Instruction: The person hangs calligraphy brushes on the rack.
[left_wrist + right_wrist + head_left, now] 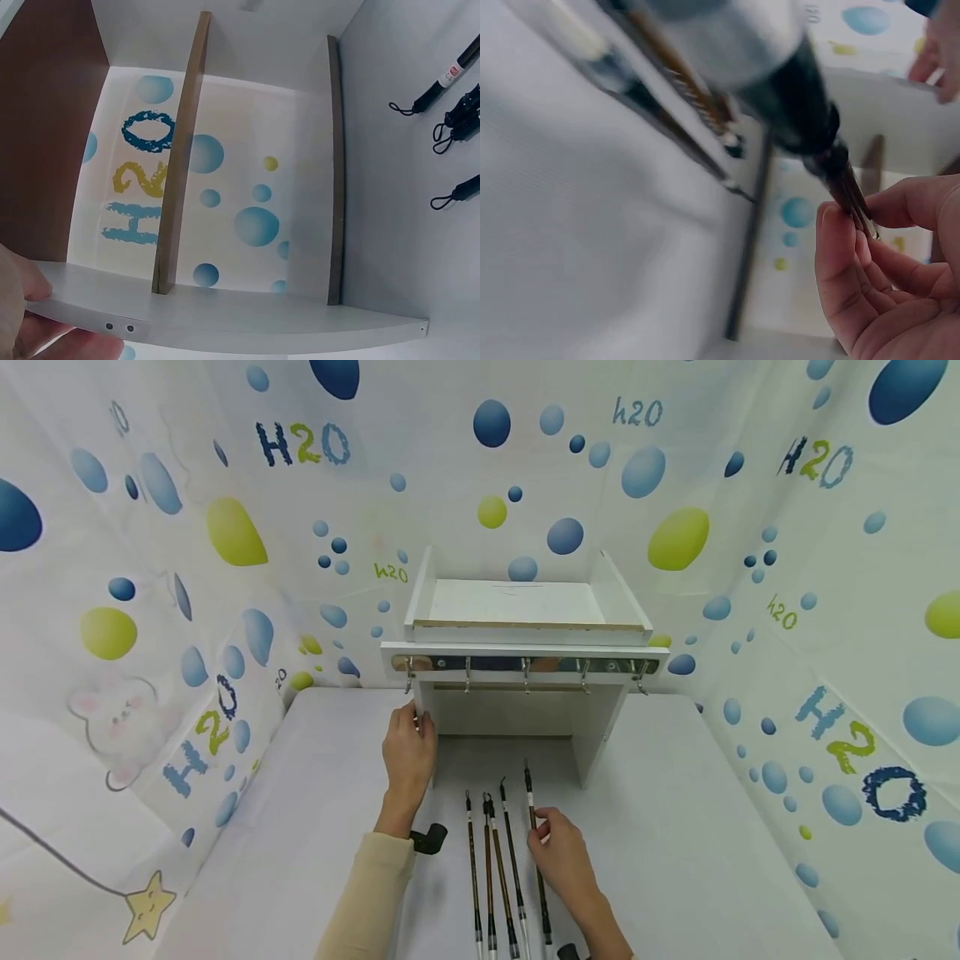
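Observation:
In the head view a white shelf [525, 652] carries a row of metal hooks. The left hand [408, 752] grips the shelf's left side panel near its front edge; in the left wrist view its fingers wrap that white panel [225, 319]. The right hand [562, 860] pinches the rightmost brush [542, 893] between thumb and fingers, its dark bristle end toward the shelf. The right wrist view has the right hand [892, 277] holding the brush shaft [847, 187]. Left of it several other brushes [475, 868] lie side by side on the table.
The shelf stands on a white table [675, 843] at the back. A white curtain [420, 443] with blue and green dots and lettering surrounds the table. Dark wrist-camera mounts [429, 839] sit at the wrists.

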### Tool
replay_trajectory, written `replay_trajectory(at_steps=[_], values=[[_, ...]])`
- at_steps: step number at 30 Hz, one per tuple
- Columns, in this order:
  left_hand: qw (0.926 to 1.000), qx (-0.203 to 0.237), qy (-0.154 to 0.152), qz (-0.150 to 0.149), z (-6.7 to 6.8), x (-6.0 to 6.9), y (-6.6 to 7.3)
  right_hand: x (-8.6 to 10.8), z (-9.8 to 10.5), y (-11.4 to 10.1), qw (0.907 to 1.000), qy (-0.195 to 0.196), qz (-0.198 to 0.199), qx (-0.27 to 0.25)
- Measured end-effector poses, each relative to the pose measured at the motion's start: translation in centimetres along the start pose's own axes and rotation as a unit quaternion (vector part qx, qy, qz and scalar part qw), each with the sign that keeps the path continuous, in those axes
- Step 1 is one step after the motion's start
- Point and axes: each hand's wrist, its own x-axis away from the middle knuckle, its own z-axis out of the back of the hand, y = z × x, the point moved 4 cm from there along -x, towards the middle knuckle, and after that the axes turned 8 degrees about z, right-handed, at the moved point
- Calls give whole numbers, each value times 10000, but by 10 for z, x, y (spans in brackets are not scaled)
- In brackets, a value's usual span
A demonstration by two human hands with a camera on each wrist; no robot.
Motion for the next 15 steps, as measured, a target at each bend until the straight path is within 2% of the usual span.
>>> replay_trajectory(at_steps=[7,15], values=[[10000,11,3,-95,-4,2,2,-5,38,-18,9986,485,184,-111],[10000,60,-51,-52,-1,1,3,-10,61,-28,9942,921,548,-111]])
